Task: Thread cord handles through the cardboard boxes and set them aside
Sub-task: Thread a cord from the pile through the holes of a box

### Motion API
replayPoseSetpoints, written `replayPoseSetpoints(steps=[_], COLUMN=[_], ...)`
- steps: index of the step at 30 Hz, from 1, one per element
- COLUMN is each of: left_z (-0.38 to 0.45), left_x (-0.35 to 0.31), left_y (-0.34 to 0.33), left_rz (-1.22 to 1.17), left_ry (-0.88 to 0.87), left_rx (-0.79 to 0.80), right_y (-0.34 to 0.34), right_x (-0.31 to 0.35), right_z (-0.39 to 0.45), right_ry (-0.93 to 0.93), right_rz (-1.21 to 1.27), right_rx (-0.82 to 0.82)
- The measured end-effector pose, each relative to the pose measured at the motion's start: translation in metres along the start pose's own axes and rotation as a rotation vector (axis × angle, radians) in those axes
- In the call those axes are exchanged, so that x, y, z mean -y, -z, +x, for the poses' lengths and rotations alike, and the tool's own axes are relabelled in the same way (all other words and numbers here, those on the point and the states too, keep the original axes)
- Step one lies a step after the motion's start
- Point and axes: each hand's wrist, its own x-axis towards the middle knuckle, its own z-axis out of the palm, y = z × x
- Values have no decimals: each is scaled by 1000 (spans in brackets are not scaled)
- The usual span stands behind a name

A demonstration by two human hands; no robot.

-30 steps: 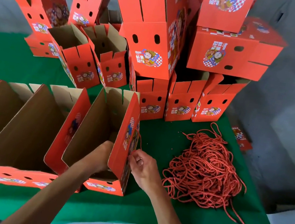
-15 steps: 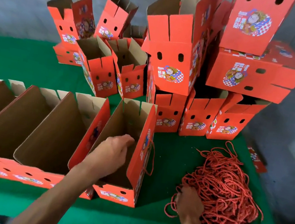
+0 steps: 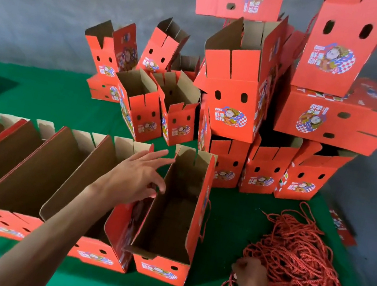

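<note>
Currently at the cord-picking step. Right hand (image 3: 248, 275) at the near right corner of the table (image 3: 47, 95), on the near edge of the cord pile (image 3: 298, 270); fingers curled into the strands, apparently pinching one, though exact contact cannot be confirmed. Left hand (image 3: 137, 176) spread, fingers apart and straight, hovering over the left wall of the open box (image 3: 177, 216), holding nothing. Box placed near the front edge of the table, rightmost in a row of open boxes (image 3: 25, 177); one cord handle (image 3: 205, 219) already hanging on its right face. Finished boxes (image 3: 272, 132) stacked toward the far right corner.

Handling notes, by judgement:
- Cord: light, limp, twisted, prone to tangling. Pinch a single strand close to its end; draw out slowly to shed neighbouring loops.
- Box: light, empty, thin corrugated walls, easily tipped or creased. Steady by a top wall edge near a corner; avoid pressing mid-panel.
- Feed cord ends through the paired holes while bracing the wall from inside.
</note>
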Motion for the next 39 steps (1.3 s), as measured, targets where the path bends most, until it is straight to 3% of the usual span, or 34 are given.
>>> replayPoseSetpoints(steps=[5, 13, 19, 24, 26, 33, 36, 39], left_z=[26, 60, 73, 99, 112, 130, 136, 134], left_x=[-15, -69, -102, -115, -114, -104, -97, -94], left_y=[13, -8, -8, -5, -8, -34, -41, -47], left_rz=[-134, -280, -354, -307, -362, -624, -861, -1018], left_ry=[-150, -235, -268, -166, -112, 166, 385, 540], left_rx=[-97, -54, -21, 122, 227, 590, 782, 813], right_y=[26, 72, 92, 81, 77, 61, 43, 31], right_x=[5, -13, -44, -47, -41, 7, 21, 32], right_z=[-5, -8, -13, -20, -22, -41, -46, -44], right_ry=[-106, -155, -31, -33, -30, 111, 200, 241], right_rz=[872, 1534, 1441, 891, 807, 1052, 1141, 1152], right_rx=[-69, -197, -302, -356, -299, 106, 167, 181])
